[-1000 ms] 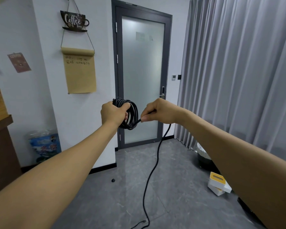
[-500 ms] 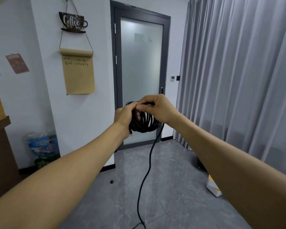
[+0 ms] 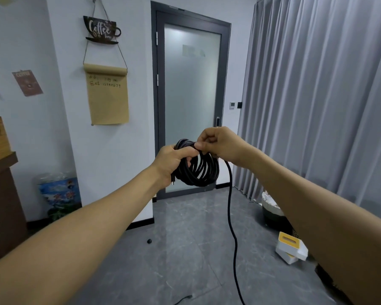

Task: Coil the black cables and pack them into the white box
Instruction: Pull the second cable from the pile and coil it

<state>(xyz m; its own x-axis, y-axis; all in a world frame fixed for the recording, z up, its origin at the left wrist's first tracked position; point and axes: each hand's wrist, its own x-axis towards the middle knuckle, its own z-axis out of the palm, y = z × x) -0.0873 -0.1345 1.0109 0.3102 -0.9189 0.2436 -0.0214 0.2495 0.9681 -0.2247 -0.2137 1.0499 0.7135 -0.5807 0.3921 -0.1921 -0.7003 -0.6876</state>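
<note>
In front of the frosted glass door point(image 3: 191, 102), at chest height, the round coil of thick black rubber cable point(image 3: 199, 170) hangs from the left hand point(image 3: 174, 160), whose fingers curl through the loops and grip the bundle at its upper left, with a short plug end poking out below the palm. The right hand point(image 3: 220, 143) sits at the top of the coil, touching it, fingers bent and pinching the strand being laid on. From under that hand the uncoiled black tail point(image 3: 230, 208) drops to the grey tiled floor point(image 3: 185, 260) and runs out of view at the bottom edge. The risks, as I judge them: the stacked loops could spring apart if the left grip loosens while a turn is added, and the trailing length may snag or twist underfoot, kinking the next loop. No box that is plainly the white one shows here.
</note>
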